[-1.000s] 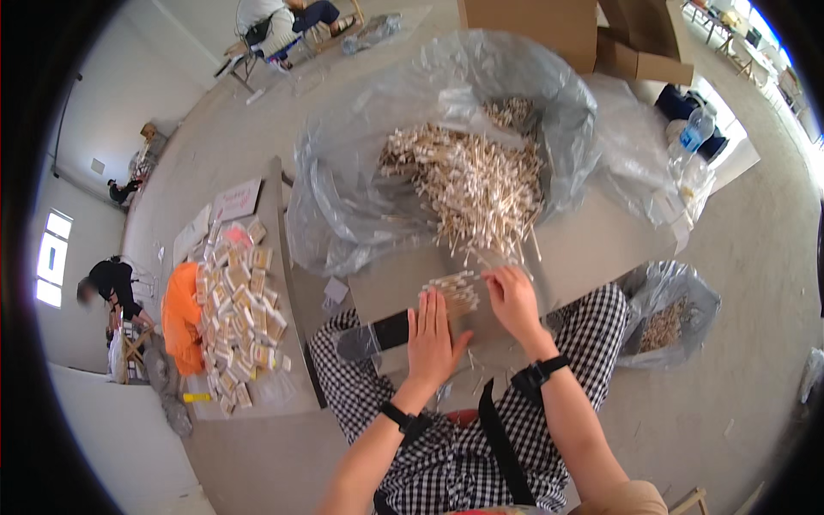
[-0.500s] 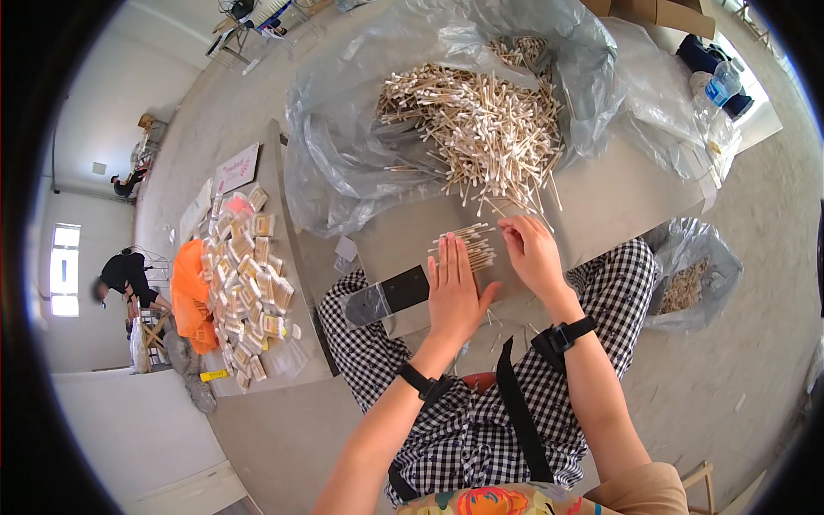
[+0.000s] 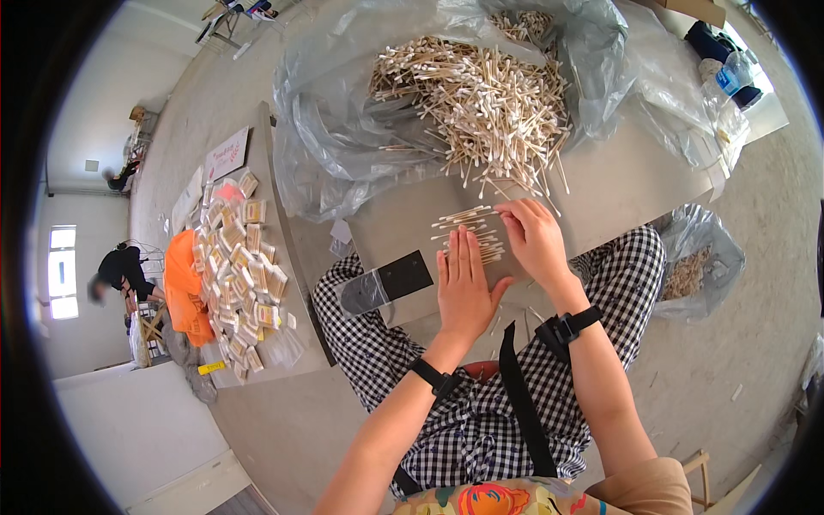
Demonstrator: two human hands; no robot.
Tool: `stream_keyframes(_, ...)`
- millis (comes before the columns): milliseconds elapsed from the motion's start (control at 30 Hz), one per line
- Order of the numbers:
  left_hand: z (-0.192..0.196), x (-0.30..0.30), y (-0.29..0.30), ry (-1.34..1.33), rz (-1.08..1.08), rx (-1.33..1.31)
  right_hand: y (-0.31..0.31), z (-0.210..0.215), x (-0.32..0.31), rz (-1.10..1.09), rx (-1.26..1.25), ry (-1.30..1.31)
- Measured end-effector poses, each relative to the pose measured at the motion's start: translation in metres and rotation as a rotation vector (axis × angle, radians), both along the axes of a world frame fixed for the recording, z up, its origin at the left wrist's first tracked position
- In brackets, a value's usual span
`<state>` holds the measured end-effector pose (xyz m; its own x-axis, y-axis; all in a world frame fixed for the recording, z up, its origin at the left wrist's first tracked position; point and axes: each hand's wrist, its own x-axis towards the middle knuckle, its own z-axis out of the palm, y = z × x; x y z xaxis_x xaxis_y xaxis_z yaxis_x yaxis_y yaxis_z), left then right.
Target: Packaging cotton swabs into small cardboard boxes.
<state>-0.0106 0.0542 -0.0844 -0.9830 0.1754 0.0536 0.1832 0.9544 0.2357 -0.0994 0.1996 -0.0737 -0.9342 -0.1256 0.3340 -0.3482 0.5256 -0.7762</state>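
Cotton swabs point(image 3: 487, 246): near edge of surface point(image 3: 639, 184), lying left-right | left hand point(image 3: 468, 294): flat atop | right hand point(image 3: 542, 245): narrow, at right tips, grip unclear

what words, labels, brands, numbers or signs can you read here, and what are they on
No text reads clearly enough to quote.
White card: pink print, too small and blurred.
Bottle's blue label: too small.
Small packs: some coloured marks, too small.
Orange bag: faint marks, cannot tell if letters.
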Motion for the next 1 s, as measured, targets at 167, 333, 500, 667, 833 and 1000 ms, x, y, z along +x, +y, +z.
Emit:
stream_keyframes(167, 0.001, 0.001, 0.001, 0.003, -0.006, -0.018, -0.002, -0.001, 0.001, 0.018, 0.014, -0.02)
stream_keyframes(333, 0.002, -0.006, -0.002, 0.022, -0.027, 0.002, -0.001, -0.001, 0.001, 0.017, 0.001, -0.052)
stream_keyframes(500, 0.01, -0.031, -0.011, 0.036, -0.017, 0.042, 0.0, -0.001, 0.002, 0.009, -0.036, -0.05)
stream_keyframes(667, 0.016, -0.044, -0.016, 0.057, -0.04, 0.006, 0.002, -0.001, 0.002, 0.005, -0.055, -0.075)
stream_keyframes(833, 0.022, -0.034, -0.021, -0.024, -0.068, 0.124, 0.001, -0.001, 0.003, 0.012, -0.059, -0.094)
stream_keyframes(1000, 0.025, -0.019, -0.019, -0.02, -0.068, 0.153, 0.0, 0.001, 0.003, 0.006, -0.093, -0.095)
